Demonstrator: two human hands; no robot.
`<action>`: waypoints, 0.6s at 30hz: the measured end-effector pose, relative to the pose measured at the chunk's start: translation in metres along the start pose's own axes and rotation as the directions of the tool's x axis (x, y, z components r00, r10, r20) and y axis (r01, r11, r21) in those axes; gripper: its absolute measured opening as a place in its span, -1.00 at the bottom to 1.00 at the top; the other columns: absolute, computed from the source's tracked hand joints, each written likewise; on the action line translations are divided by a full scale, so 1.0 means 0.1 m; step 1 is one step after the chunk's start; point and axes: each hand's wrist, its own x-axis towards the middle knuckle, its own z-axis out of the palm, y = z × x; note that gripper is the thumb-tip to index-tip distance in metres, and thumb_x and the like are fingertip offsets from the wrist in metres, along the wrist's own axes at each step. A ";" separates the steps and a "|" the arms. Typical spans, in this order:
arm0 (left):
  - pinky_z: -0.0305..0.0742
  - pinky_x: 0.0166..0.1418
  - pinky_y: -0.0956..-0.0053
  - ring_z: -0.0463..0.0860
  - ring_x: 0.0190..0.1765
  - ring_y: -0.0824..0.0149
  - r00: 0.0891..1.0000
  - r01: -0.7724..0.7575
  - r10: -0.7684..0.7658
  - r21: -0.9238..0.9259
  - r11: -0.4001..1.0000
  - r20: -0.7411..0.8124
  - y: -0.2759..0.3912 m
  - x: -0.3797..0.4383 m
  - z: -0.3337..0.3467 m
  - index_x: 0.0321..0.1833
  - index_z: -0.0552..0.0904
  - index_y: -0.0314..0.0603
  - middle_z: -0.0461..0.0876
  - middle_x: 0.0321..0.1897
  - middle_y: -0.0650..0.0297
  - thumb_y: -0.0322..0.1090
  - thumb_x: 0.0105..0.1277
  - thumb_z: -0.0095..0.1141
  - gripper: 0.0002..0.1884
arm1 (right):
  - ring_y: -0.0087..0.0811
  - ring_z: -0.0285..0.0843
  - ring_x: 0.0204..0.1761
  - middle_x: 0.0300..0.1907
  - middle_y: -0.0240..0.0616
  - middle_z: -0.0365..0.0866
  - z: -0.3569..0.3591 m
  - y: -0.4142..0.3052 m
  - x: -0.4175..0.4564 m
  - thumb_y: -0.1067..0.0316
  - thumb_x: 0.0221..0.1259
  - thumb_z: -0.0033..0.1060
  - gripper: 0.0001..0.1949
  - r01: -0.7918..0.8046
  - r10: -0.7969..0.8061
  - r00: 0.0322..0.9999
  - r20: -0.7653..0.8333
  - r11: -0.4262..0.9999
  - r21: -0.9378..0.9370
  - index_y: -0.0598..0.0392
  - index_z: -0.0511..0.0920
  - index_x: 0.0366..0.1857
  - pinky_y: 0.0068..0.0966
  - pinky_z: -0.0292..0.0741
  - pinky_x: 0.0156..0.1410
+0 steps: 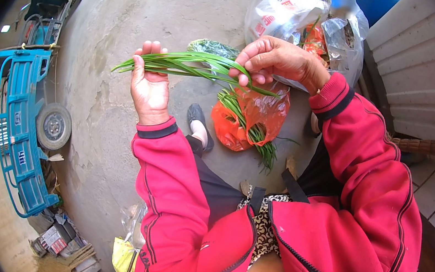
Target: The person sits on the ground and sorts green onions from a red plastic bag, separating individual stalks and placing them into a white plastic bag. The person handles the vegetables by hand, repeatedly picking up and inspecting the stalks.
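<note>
My left hand (150, 85) holds a small bunch of long green leaves (199, 60), likely garlic chives, lying across its fingers with the thumb over them. At the other end of the bunch, the fingers of my right hand (263, 61) pinch the leaves. Below the hands, a red plastic bag (265, 107) rests on the floor with more green stalks (264, 151) sticking out of it. Just behind the bunch lies a clear plastic bag with greens (213, 47), partly hidden by the leaves and my right hand.
A large white plastic bag (288, 4) with wrappers and scraps stands beyond my right hand, beside a blue container (375, 4). A blue cargo tricycle (22, 129) is parked at the left. A yellow bag (123, 256) lies near my left sleeve. My shoe (197, 116) is beside the red bag.
</note>
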 end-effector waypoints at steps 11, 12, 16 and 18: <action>0.52 0.32 0.08 0.59 0.22 0.09 0.995 0.100 -0.101 -0.062 0.993 -0.014 0.01 0.03 -0.05 0.05 0.53 -0.22 0.62 0.12 0.06 -0.29 0.50 -0.04 -0.79 | -0.76 0.36 -0.57 -0.37 -0.41 0.74 0.08 -0.03 0.03 0.41 0.19 0.07 -0.74 -0.005 0.003 1.000 -0.010 0.980 -0.201 0.19 0.70 -0.11 -0.80 0.30 -0.47; 0.52 0.32 0.08 0.59 0.21 0.09 0.995 0.099 -0.100 -0.046 0.994 -0.016 0.00 0.03 -0.04 0.05 0.53 -0.22 0.62 0.12 0.06 -0.29 0.50 -0.04 -0.79 | -0.76 0.35 -0.57 -0.39 -0.43 0.73 0.08 -0.02 0.03 0.39 0.21 0.09 -0.75 -0.001 -0.002 1.000 -0.017 0.981 -0.196 0.18 0.70 -0.11 -0.79 0.29 -0.47; 0.54 0.29 0.07 0.61 0.18 0.08 0.997 0.074 -0.074 0.015 0.997 -0.015 -0.01 0.01 -0.01 0.04 0.55 -0.21 0.63 0.10 0.06 -0.29 0.50 -0.02 -0.80 | -0.78 0.32 -0.58 -0.44 -0.46 0.69 0.12 -0.04 0.03 0.26 0.28 0.16 -0.76 0.011 -0.015 1.000 -0.025 0.989 -0.146 0.15 0.71 -0.13 -0.78 0.28 -0.46; 0.55 0.27 0.06 0.61 0.17 0.08 0.998 0.057 -0.056 0.048 0.997 -0.024 -0.01 0.00 0.01 0.03 0.55 -0.21 0.63 0.08 0.06 -0.28 0.50 -0.02 -0.80 | -0.76 0.37 -0.53 -0.44 -0.44 0.69 0.12 -0.07 0.04 0.20 0.30 0.19 -0.74 0.003 -0.013 0.999 -0.044 0.973 -0.230 0.15 0.71 -0.13 -0.76 0.33 -0.39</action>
